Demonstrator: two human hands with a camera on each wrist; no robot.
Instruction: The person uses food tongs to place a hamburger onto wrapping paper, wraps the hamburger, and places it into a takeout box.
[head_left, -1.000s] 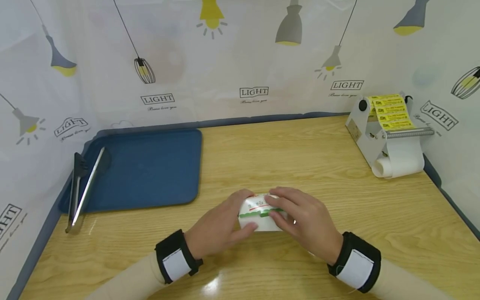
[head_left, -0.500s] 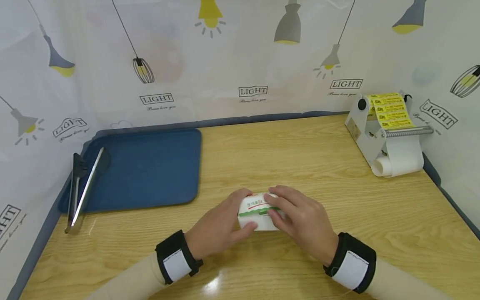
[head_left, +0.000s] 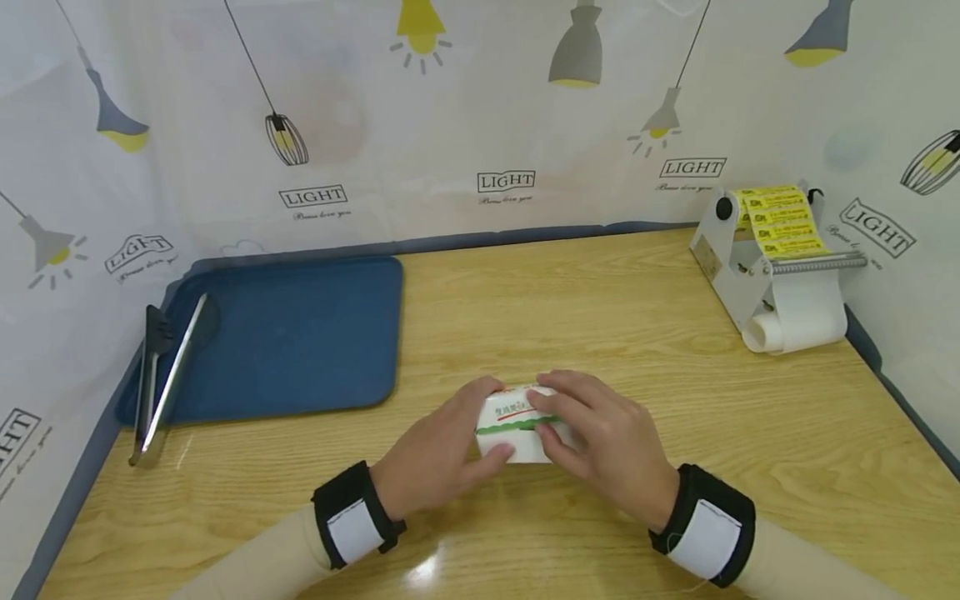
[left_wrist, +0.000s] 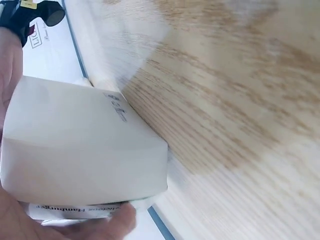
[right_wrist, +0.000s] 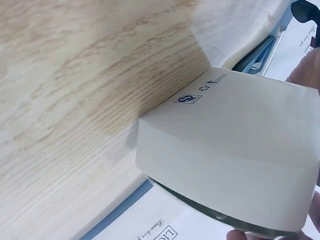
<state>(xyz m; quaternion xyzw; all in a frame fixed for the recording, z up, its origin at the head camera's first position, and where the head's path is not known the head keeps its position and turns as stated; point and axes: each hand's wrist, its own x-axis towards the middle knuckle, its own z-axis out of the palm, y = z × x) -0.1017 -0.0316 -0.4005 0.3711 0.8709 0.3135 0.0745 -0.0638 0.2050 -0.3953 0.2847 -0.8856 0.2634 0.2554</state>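
Observation:
A white paper hamburger box [head_left: 506, 425] with a green band and red line sits low in the middle of the head view. My left hand [head_left: 442, 450] grips its left side, thumb along the near face. On the right, my right hand [head_left: 618, 437] holds the box, its curled fingers over the top and thumb at the front. In the left wrist view the plain wall of the box [left_wrist: 85, 155] faces the camera, with "Hamburger" printed on the lid edge. A narrow dark slit runs between lid and box [right_wrist: 225, 145] in the right wrist view.
At the left lies a blue tray [head_left: 300, 342], with metal tongs [head_left: 174, 375] across its left edge. A label dispenser [head_left: 720, 271] with a roll of yellow labels [head_left: 787, 225] stands at the back right. Lamp-printed sheeting [head_left: 420, 142] borders the wooden table [head_left: 540, 308].
My right hand and wrist have shifted slightly left since a second ago, and the fingers have moved a little on the box. The left hand keeps its hold.

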